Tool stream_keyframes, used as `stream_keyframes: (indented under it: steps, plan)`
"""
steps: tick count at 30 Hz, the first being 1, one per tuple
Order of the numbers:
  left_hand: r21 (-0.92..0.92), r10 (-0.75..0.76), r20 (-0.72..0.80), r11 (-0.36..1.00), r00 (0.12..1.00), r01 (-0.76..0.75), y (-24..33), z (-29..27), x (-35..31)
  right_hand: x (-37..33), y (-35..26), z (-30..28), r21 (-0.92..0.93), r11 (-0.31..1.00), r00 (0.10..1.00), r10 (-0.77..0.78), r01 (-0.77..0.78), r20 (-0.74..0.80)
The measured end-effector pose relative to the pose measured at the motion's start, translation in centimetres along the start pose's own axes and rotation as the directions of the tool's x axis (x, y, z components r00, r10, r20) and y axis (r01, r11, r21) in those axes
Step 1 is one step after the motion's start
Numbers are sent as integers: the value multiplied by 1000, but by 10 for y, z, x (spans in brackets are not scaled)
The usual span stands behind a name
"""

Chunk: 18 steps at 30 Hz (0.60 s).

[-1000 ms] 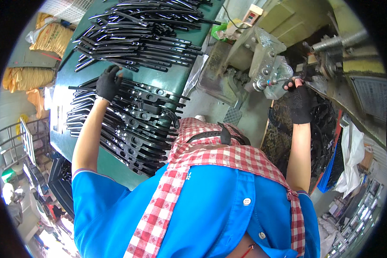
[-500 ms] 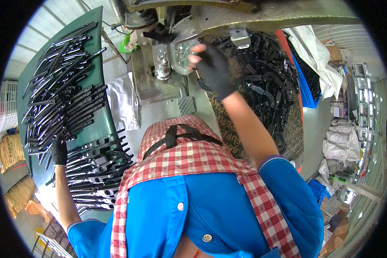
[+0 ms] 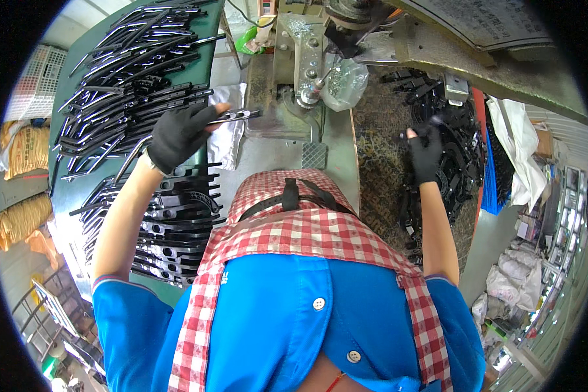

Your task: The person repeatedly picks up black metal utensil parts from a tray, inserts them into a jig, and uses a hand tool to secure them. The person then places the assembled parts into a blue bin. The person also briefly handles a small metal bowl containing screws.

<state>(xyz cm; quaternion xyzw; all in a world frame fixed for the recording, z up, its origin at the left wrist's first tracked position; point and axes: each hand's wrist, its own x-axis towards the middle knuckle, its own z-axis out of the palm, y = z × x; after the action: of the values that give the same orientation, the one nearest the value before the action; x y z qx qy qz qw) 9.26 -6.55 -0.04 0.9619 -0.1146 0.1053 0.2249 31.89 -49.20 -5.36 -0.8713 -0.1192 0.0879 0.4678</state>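
Note:
My left hand, in a black glove with bare fingertips, is closed round a bent black metal tube. The tube's flat, holed end points right, past the green table's edge. Over a heap of small black metal parts on the right, my right hand has its gloved fingers curled in. A blurred dark piece shows at its fingertips, too smeared to name. Many similar black tubes lie on the green table at left. Nearer me on it are rows of black tubes with brackets attached.
A press machine with a metal post stands ahead, beside a clear plastic bag of small metal pieces. A ridged metal pedal sits below it. A blue crate and white sacking stand at the far right.
My left hand has lifted from the tubes and moved right with one tube in it. My right hand has left the bag beside the machine and come down over the heap of parts.

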Motion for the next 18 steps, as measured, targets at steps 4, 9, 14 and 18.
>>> stream_keyframes:
  steps: [4,9,14,18]
  plan:
    - [48,-6,59,999,998,3,40,4,43,-20,-63,15,522,853,999,-1,-22,44]
    - [-58,9,21,998,1000,-8,65,2,70,-43,-122,47,731,669,979,-20,-137,203]
    - [-7,38,47,999,998,-38,67,-3,72,-48,-136,61,752,637,984,55,-167,172]
    - [102,55,98,993,994,-64,76,-11,73,-44,-127,61,796,399,878,50,-455,476]
